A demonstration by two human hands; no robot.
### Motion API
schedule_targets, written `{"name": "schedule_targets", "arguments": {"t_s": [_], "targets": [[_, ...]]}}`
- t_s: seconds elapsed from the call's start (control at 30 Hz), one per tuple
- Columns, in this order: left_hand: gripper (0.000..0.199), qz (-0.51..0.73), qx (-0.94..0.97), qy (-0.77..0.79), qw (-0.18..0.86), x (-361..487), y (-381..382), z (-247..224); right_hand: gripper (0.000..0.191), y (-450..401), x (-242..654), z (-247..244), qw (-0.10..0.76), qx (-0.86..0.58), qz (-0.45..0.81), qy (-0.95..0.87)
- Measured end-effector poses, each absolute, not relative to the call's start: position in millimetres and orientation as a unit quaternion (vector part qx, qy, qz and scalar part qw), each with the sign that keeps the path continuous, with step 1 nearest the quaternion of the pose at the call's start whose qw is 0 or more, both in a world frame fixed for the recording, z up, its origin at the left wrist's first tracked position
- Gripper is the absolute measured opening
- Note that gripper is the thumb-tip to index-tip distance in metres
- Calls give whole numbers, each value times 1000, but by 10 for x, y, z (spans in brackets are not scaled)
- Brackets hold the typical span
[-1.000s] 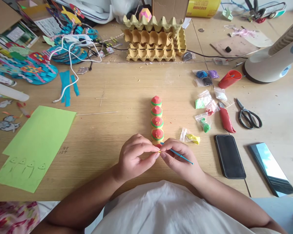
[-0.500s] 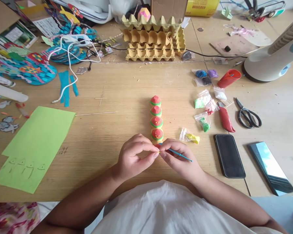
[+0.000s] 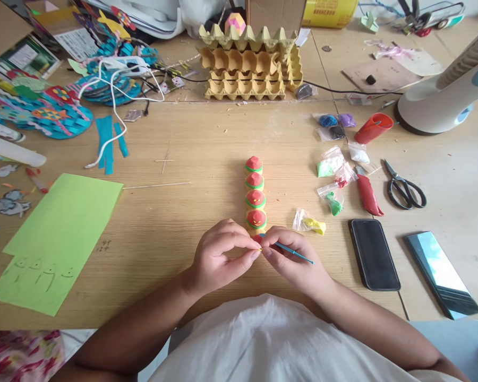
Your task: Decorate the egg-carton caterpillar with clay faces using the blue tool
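My left hand (image 3: 225, 253) pinches a tiny bit of yellow clay (image 3: 260, 249) between thumb and forefinger. Meeting it fingertip to fingertip, my right hand (image 3: 292, 257) is closed too, with a thin blue modelling tool (image 3: 295, 251) held across its fingers. Just beyond both hands stands an egg-carton strip (image 3: 256, 210), its row of bumps capped in red clay with green bands; some caps carry small yellow marks. The nearest bump is partly hidden behind my fingers. A bag of yellow clay (image 3: 314, 225) lies to the right of the strip.
On the right are several bags of coloured clay (image 3: 334, 204), a red cutter (image 3: 369, 193), scissors (image 3: 406, 185), a black phone (image 3: 374, 254) and a second phone (image 3: 442, 273). Green paper (image 3: 63, 228) lies left. Egg cartons (image 3: 245, 66) are stacked at the back; a red cup (image 3: 374, 127) lies tilted.
My fingertips have shifted very slightly to the right around the yellow clay. Everything else looks the same.
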State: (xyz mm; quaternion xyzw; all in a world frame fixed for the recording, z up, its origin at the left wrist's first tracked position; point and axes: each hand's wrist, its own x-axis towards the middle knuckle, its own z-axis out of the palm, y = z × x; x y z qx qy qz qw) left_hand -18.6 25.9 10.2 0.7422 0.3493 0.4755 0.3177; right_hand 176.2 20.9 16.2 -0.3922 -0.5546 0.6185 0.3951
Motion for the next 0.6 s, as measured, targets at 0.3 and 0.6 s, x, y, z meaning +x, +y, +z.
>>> {"name": "schedule_targets", "arguments": {"t_s": [0.3,0.6], "targets": [[12,466,761,351,283,-173,261,113,11,207,1764,169,392,-401,524,-641],[12,465,753,355,300,-181,251,121,12,210,1773,174,390,-399,527,-641]]}}
